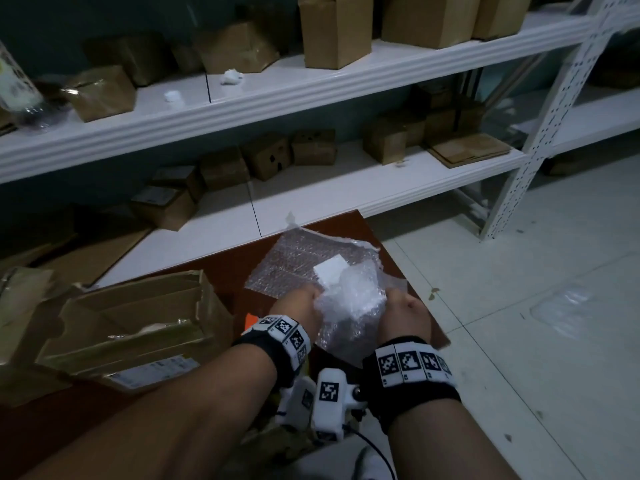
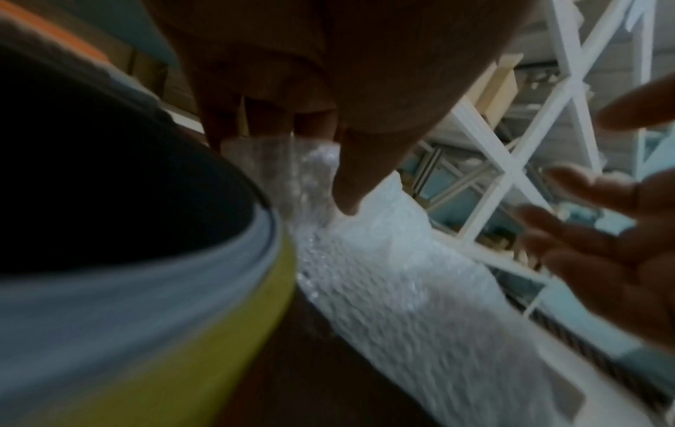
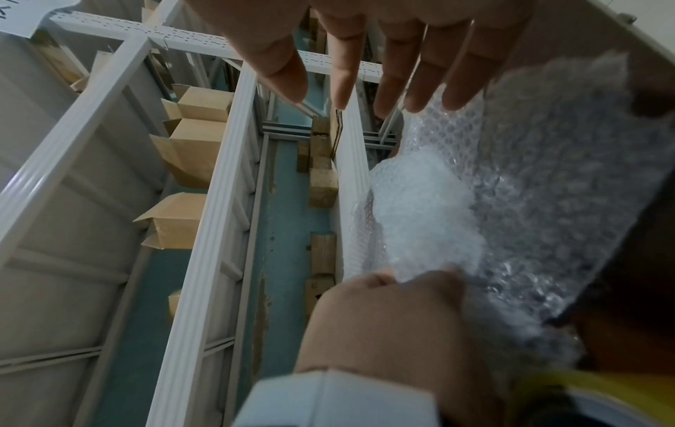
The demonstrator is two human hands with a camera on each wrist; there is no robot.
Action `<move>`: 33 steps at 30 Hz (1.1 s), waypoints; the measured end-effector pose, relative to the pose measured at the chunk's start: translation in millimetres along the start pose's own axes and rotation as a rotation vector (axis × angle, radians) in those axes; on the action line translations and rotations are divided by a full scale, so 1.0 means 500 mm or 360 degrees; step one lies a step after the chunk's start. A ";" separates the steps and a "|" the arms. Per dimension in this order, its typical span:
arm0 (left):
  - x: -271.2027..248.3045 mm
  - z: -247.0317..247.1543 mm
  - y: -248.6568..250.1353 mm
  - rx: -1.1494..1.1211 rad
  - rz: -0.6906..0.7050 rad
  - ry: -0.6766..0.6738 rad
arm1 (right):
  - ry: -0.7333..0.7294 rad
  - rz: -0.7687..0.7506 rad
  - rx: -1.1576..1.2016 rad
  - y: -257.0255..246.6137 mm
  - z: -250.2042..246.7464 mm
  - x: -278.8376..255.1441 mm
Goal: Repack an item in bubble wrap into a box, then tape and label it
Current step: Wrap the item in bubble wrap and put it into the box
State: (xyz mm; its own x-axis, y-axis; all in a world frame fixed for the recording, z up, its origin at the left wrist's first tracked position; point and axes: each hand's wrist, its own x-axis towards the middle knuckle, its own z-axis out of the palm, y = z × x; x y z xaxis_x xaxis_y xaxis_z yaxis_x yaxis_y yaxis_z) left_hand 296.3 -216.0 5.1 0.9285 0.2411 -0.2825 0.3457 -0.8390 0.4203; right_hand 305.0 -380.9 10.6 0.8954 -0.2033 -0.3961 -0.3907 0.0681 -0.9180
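A bundle of bubble wrap (image 1: 349,303) sits between my two hands above the brown table (image 1: 235,271). A white item's corner (image 1: 330,273) sticks out of its top. My left hand (image 1: 301,303) grips the bundle's left side. In the left wrist view its thumb and fingers (image 2: 328,173) pinch the bubble wrap (image 2: 383,274). My right hand (image 1: 403,311) is at the bundle's right side. The right wrist view shows its fingers (image 3: 365,95) straight and spread, holding nothing, next to the bubble wrap (image 3: 493,202). An open cardboard box (image 1: 138,323) lies to the left on the table.
White metal shelving (image 1: 311,188) with several cardboard boxes stands behind the table. A white tiled floor (image 1: 519,289) lies to the right. A blurred round grey and yellow object (image 2: 164,317) is close to my left wrist.
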 end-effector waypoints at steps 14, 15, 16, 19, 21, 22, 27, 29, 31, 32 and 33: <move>-0.135 -0.152 -0.113 -0.1534 0.0168 0.0264 | -0.0316 0.0141 0.0202 0.011 0.105 -0.068; -0.150 -0.163 -0.128 -0.1593 0.0177 0.0237 | -0.0376 0.0158 0.0231 0.006 0.109 -0.084; -0.166 -0.174 -0.144 -0.1644 0.0184 0.0202 | -0.0447 0.0147 0.0253 0.005 0.114 -0.100; -0.210 -0.196 -0.189 -0.1712 0.0152 0.0090 | -0.0688 -0.0021 0.0263 -0.002 0.127 -0.152; -0.240 -0.210 -0.219 -0.1775 0.0127 0.0140 | -0.0731 -0.0132 0.0158 -0.001 0.141 -0.182; -0.255 -0.219 -0.232 -0.1811 0.0107 0.0174 | -0.0725 -0.0183 0.0112 0.002 0.152 -0.193; -0.325 -0.263 -0.302 -0.1593 -0.0050 0.0343 | -0.0849 -0.0210 0.0056 0.013 0.219 -0.253; -0.342 -0.266 -0.324 -0.1272 -0.0126 0.0496 | -0.0959 -0.0263 0.0061 0.011 0.235 -0.269; -0.354 -0.266 -0.340 -0.1040 -0.0145 0.0586 | -0.1039 -0.0378 -0.0029 0.016 0.247 -0.278; -0.357 -0.263 -0.346 -0.1006 -0.0146 0.0588 | -0.1057 -0.0430 -0.0064 0.021 0.249 -0.279; -0.361 -0.263 -0.348 -0.0995 -0.0163 0.0554 | -0.1062 -0.0456 -0.0073 0.026 0.252 -0.281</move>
State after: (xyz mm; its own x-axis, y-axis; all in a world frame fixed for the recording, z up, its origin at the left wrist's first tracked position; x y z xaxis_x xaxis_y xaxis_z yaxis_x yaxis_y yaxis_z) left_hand 86.4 -49.5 96.1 0.8406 0.5325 -0.0994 0.3495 -0.3929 0.8506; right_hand 201.1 -228.6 51.7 0.8977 0.4330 -0.0809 -0.1170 0.0575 -0.9915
